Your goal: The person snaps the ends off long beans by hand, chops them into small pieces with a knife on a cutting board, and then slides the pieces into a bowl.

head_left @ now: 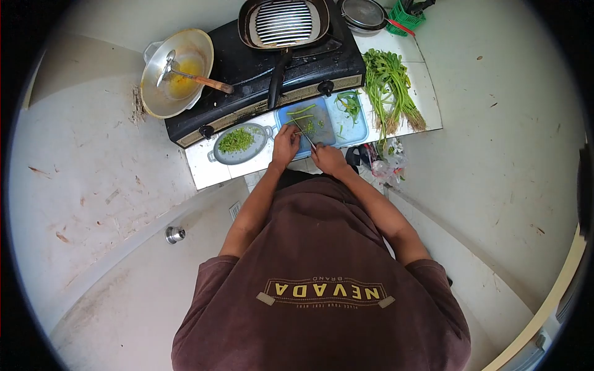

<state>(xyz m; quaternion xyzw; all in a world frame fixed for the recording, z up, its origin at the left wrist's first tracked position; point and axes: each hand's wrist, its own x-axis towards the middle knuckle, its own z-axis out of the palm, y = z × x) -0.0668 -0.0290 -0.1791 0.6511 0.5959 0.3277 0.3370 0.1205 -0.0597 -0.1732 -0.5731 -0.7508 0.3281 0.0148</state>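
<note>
My right hand [329, 159] is closed around the handle of a knife [304, 133], whose blade points away over the cutting board [322, 114]. Beside the blade, my left hand [286, 145] rests at the board's left side with its fingers bent together; what they pinch is too small to make out. Green stems [301, 111] and small chopped bits lie on the board just past the blade. The board sits in a light blue tray [364, 127], with cut leaves [349, 104] in its right part. To the left, a grey oval dish [250, 153] holds chopped greens [236, 141].
Behind the board stands a black gas stove [241, 68] with a grill pan [247, 28], its handle reaching toward me. A wok [148, 80] with a ladle [204, 80] is at left. Leafy greens [387, 80], a strainer [364, 12] and a green basket [405, 21] are at right.
</note>
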